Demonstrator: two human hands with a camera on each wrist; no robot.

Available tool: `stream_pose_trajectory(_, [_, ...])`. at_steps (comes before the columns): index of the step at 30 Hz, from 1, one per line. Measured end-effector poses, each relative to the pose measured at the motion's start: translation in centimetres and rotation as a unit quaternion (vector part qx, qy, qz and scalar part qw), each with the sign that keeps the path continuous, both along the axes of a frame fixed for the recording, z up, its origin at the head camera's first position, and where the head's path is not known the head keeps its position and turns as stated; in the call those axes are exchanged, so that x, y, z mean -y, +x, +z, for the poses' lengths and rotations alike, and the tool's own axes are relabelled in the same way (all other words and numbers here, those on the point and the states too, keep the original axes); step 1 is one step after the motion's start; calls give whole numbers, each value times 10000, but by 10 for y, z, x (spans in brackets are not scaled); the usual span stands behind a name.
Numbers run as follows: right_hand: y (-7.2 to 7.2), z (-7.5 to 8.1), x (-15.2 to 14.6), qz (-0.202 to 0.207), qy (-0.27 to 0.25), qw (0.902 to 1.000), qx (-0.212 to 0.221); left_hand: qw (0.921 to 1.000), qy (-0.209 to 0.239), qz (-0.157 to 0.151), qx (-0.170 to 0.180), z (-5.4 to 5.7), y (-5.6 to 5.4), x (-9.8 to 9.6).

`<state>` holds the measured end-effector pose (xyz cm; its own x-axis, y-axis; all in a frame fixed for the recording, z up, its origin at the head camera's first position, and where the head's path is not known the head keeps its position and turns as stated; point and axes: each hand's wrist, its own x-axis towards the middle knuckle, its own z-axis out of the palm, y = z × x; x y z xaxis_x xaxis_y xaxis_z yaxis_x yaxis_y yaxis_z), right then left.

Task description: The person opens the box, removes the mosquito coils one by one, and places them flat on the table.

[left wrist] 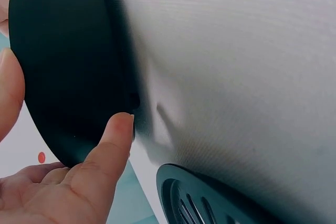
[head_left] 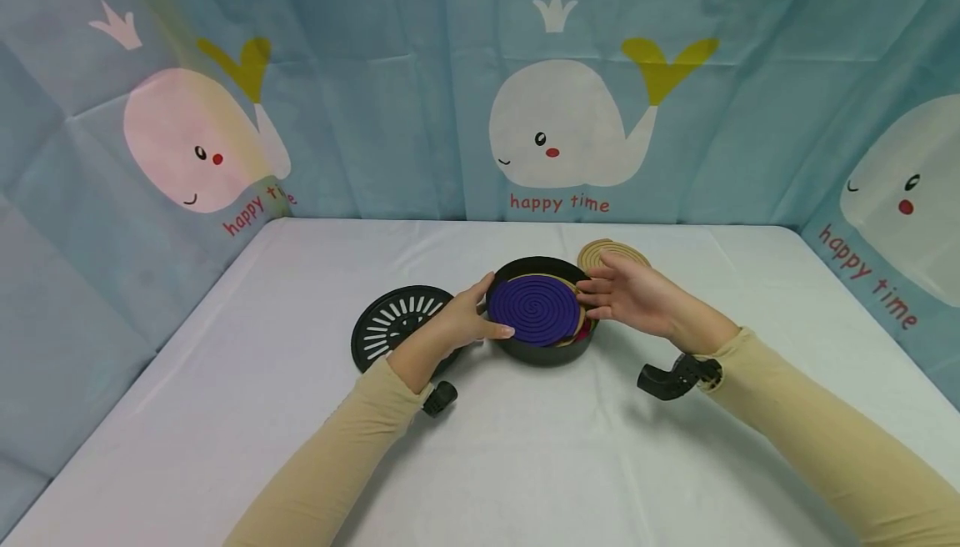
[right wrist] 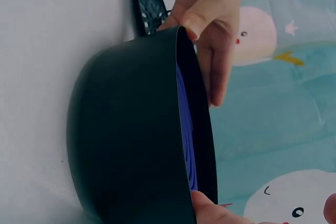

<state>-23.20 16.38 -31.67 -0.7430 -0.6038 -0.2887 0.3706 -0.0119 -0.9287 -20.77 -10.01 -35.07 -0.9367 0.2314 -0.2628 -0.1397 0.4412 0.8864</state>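
Observation:
A round black tin (head_left: 543, 355) stands on the table with a purple mosquito coil (head_left: 534, 310) lying on top inside it. Under the purple one, the edges of tan and red coils show at the right. My left hand (head_left: 467, 315) is at the tin's left side, thumb and fingers spread along the wall and rim. Its extended finger (left wrist: 116, 129) lies against the dark wall in the left wrist view. At the opposite rim my right hand (head_left: 633, 293) reaches in with straight fingers, their tips at the right edge of the coils.
Left of the tin lies a black slotted lid (head_left: 393, 322), partly behind my left hand. A tan coil (head_left: 611, 248) rests on the white table (head_left: 600, 447) behind my right hand. A blue whale-print curtain (head_left: 420, 113) hangs at the back and sides.

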Motion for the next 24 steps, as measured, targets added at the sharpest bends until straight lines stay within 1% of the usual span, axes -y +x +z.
stream_pose_trajectory(4, [0,-1,0,23,-5,10000,-33,10000,7,19,-1,1,0,-1])
stream_pose_trajectory(8, [-1,0,0,-99,60,9999,-26,10000,-27,48,-10,1,0,-1])
stream_pose_trajectory(13, [-1,1,2,-492,14,9987,132,10000,-40,45,-2,2,0,-1])
stream_pose_trajectory(16, [-1,2,3,-679,-100,9974,242,10000,-32,33,-8,3,1,-1])
stream_pose_trajectory(20, [-2,2,8,-747,-201,9962,397,10000,-40,31,7,4,1,-1])
stream_pose_trajectory(24, [-5,2,16,-699,-238,9959,522,10000,-15,38,46,4,2,-1])
